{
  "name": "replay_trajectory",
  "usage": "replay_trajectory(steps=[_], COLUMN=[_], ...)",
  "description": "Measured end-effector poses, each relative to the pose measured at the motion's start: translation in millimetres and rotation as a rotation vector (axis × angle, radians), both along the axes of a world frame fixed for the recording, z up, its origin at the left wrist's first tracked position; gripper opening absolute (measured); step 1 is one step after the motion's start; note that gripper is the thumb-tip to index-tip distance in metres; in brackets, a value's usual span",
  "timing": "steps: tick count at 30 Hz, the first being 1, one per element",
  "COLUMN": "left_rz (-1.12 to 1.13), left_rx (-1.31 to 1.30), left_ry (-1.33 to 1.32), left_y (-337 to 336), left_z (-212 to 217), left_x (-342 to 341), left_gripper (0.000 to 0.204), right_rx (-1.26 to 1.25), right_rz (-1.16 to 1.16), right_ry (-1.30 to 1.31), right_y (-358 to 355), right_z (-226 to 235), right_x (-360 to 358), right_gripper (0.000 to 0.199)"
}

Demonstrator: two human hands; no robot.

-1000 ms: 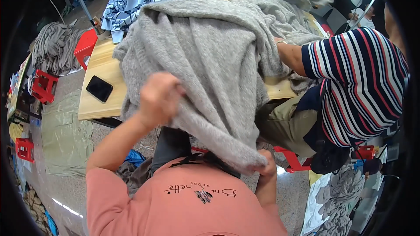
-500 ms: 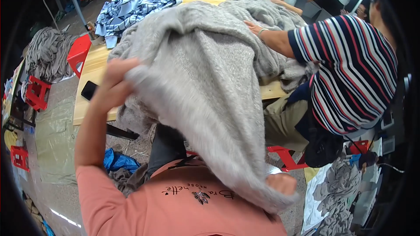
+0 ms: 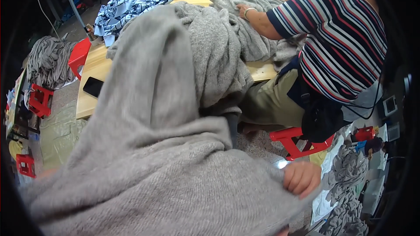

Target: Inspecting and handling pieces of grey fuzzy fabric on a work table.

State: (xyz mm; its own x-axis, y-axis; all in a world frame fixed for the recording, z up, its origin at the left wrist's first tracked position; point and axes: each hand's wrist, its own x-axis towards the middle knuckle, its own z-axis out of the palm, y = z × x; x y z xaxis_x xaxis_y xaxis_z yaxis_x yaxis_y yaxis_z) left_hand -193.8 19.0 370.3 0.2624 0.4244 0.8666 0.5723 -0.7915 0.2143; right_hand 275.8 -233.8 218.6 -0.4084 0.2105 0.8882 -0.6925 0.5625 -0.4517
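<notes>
While it hangs down from the tabletop (image 3: 89, 72) toward the near edge, the big grey blanket (image 3: 162, 148) fills most of the view. It is soft and fuzzy, and its far part lies bunched up on the tabletop. The near part spreads wide and covers the person's lap.

On the right sits another person in a striped shirt (image 3: 337, 39). That person's hand (image 3: 242, 11) rests on the far grey pile on the tabletop.

A blue and white cloth (image 3: 127, 2) lies heaped at the far left end of the tabletop. A grey cloth pile (image 3: 48, 61) sits on the floor at the far left. More grey cloth (image 3: 345, 183) lies on the floor at the near right.

A red stool (image 3: 297, 142) stands under the other person, and small red stools (image 3: 39, 100) stand on the left.

A black phone (image 3: 92, 87) lies flat on the left part of the tabletop, just beside the blanket.

The right hand (image 3: 301, 178) is curled shut on the blanket's near right edge. The left hand is hidden under the blanket, so I cannot tell how it is.
</notes>
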Motion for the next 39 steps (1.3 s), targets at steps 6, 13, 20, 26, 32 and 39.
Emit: replay_trajectory(steps=[6, 13, 20, 26, 32, 39], left_rz=[-0.078, -0.582, -0.716, -0.539, -0.041, -0.207], left_rx=[0.498, -0.98, -1.155, -0.951, -1.076, -1.092], left_ry=[0.184, 0.065, 0.189, 0.226, 0.289, 0.176], left_y=[23.3, 37.9, 38.5, 33.1, 32.8, 37.8], left_z=[-50.1, -244.3, -292.1, -315.4, -358.6, -342.4], left_x=[102.2, 278.1, 301.8, 195.4, 112.1, 90.3], left_gripper=[0.016, 0.021, 0.014, 0.015, 0.029, 0.022], right_rx=[-0.952, -0.744, -0.488, -0.789, -0.751, -0.774], right_rz=[-1.282, -2.489, -1.639, -1.354, -1.292, -1.555], right_ry=[0.193, -0.596, -0.754, -1.606, -1.579, -0.683], right_y=[28.1, 55.2, 135.1, 161.5, 150.3, 137.8], right_z=[-107.6, -189.5, -190.5, -246.1, -249.9, -192.6], right_x=[59.5, 12.3, -64.1, -46.3, -49.9, -42.9], right_gripper=[0.023, 0.021, 0.032, 0.031, 0.022, 0.017])
